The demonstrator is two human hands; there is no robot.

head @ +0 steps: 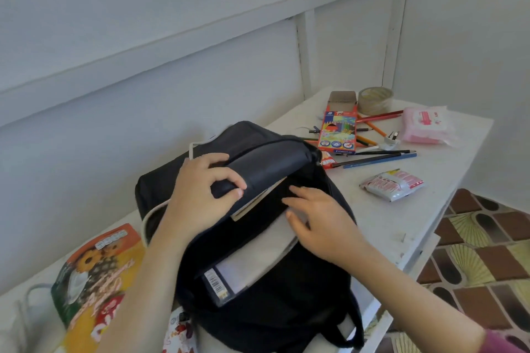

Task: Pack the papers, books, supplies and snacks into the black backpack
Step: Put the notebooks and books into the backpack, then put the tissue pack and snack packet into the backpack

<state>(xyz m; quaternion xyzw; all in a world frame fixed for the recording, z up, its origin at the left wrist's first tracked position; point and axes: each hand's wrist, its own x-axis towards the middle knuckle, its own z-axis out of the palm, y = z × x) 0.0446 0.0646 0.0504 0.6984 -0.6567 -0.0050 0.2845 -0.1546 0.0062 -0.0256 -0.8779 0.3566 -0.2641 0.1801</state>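
- The black backpack (272, 309) lies on the white table (387, 218). Its near end is right at the table's near edge, and a strap hangs over that edge.
- There is bare table to the right of the bag. Past the right edge is the brown brick-pattern floor (481, 252).
- A bright book with sunflowers (94, 275) lies flat just left of the bag, and the left arm reaches over it.
- The bag's mouth is open. The gap runs from near left to far right.
- A grey book (258, 255) lies in the mouth, with its long side along the gap. Its barcode corner is at the near left end.
- The right hand (318, 223) lies on the far end of the grey book with its fingers straight, not gripping.
- The left hand (200, 195) is curled round the bag's top flap. The fingers are on top and the thumb is under the edge.
- A tan-edged book (258, 199) sits under the flap, between the two hands.
- A silver and pink snack packet (391, 184) lies alone to the right of the bag.
- Farther off are loose pencils (378, 157) and an open coloured pencil box (338, 130). The box's long side points away.
- A pink pack (424, 127) lies near the far right edge.
- A roll of tape (375, 101) stands at the far end by the wall.
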